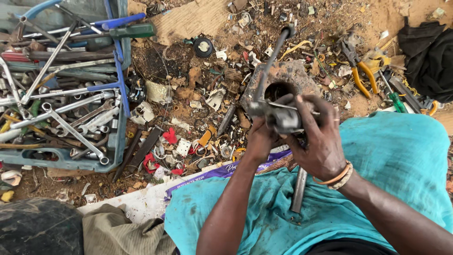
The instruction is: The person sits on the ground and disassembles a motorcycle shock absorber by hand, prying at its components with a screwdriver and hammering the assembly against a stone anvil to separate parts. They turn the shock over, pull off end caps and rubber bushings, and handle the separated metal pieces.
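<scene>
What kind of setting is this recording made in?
Probably an open-air repair spot on bare ground: a blue crate full of spanners, dirt strewn with scrap bits, and both hands gripping a grey metal part.

Dirt ground [406, 9] strewn with scrap; blue tool tray [120, 85] (full of wrenches), orange-handled pliers [361, 75].

Counts of what lies on the ground

Two hands [288, 137] share one grey metal part [278, 115]; one long rod [271, 66] rises from it. One blue tray [120, 89] at the ground's left edge holds many spanners [71, 127], too tangled to count. One orange-handled pliers [361, 73], one green-handled screwdriver [395, 101], one round black cap [203, 46], one black cloth [427, 52].
</scene>
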`<act>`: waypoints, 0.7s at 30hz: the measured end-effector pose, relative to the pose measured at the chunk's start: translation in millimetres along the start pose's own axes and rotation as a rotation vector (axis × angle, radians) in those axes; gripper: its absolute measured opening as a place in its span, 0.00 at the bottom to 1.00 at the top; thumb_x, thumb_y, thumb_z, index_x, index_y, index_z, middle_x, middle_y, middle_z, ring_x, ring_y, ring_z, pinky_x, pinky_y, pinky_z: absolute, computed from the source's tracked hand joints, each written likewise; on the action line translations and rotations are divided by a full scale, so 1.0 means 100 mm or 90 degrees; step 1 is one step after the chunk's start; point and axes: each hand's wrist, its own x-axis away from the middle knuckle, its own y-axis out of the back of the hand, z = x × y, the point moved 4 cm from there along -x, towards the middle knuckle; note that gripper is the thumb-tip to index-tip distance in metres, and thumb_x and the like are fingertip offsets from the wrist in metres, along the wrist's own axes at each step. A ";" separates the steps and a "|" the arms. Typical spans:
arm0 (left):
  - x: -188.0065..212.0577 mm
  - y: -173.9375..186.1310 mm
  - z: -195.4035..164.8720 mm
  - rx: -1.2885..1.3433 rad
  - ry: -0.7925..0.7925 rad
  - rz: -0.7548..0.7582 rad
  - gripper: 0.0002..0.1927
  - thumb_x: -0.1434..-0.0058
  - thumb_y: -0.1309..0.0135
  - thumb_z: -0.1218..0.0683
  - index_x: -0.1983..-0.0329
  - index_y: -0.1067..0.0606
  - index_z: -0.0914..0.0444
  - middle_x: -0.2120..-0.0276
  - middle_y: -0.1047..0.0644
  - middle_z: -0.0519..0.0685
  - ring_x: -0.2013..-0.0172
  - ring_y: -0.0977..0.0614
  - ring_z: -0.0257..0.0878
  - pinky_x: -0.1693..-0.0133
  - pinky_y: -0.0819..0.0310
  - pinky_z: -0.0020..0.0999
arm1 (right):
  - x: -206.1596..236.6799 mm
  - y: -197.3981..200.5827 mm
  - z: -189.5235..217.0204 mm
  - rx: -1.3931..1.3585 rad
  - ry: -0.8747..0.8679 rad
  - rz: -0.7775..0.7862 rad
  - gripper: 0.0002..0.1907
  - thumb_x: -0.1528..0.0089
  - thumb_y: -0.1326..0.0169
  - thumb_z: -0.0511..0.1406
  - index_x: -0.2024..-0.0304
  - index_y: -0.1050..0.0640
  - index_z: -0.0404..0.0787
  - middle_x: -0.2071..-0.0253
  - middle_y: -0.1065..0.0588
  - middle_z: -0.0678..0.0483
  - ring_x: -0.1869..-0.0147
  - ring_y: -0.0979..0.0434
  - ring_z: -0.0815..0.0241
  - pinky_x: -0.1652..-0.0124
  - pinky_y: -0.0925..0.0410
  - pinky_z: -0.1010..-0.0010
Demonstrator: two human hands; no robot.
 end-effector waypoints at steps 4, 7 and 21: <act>-0.14 0.08 -0.11 -0.056 0.005 -0.063 0.22 0.24 0.59 0.50 0.37 0.29 0.69 0.48 0.20 0.50 0.46 0.18 0.40 0.40 0.25 0.32 | 0.00 -0.11 -0.12 -0.054 -0.072 0.038 0.38 0.39 0.34 0.37 0.29 0.33 0.36 0.37 0.31 0.44 0.33 0.31 0.40 0.35 0.34 0.51; -0.11 -0.10 -0.29 -0.091 -0.037 0.017 0.29 0.28 0.52 0.43 0.36 0.31 0.69 0.47 0.20 0.50 0.44 0.19 0.41 0.36 0.28 0.34 | 0.06 -0.21 -0.24 -0.120 -0.168 0.016 0.37 0.39 0.35 0.39 0.31 0.33 0.34 0.38 0.33 0.41 0.35 0.31 0.40 0.38 0.34 0.53; 0.03 -0.40 -1.03 -0.736 0.047 -0.028 0.42 0.52 0.28 0.55 0.35 0.34 0.62 0.52 0.17 0.52 0.52 0.13 0.45 0.47 0.20 0.38 | 0.58 -0.44 -0.32 -0.235 -0.124 0.115 0.23 0.42 0.34 0.35 0.45 0.22 0.39 0.42 0.28 0.45 0.42 0.25 0.47 0.48 0.28 0.59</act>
